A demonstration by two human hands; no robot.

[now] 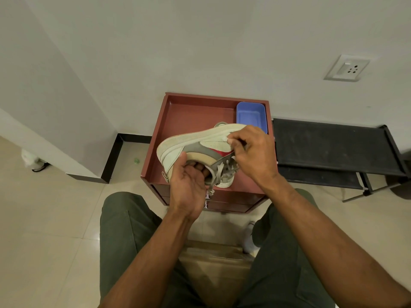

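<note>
i log the left hand (189, 185) with fingers hooked inside the sneaker (195, 141), the right hand (253, 152) pinching its side near the toe, sneaker tipped sideways above the red cabinet top (189, 116).

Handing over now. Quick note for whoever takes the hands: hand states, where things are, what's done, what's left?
Left hand grips the sneaker, fingers inside its opening, sole turned up.
Right hand pinches the sneaker's upper beside the laces.
Sneaker is held above the red cabinet top; blue tray sits at its back right.
Laces hang loose, untied.
Left, probably: finish the laces, set it down.
</note>
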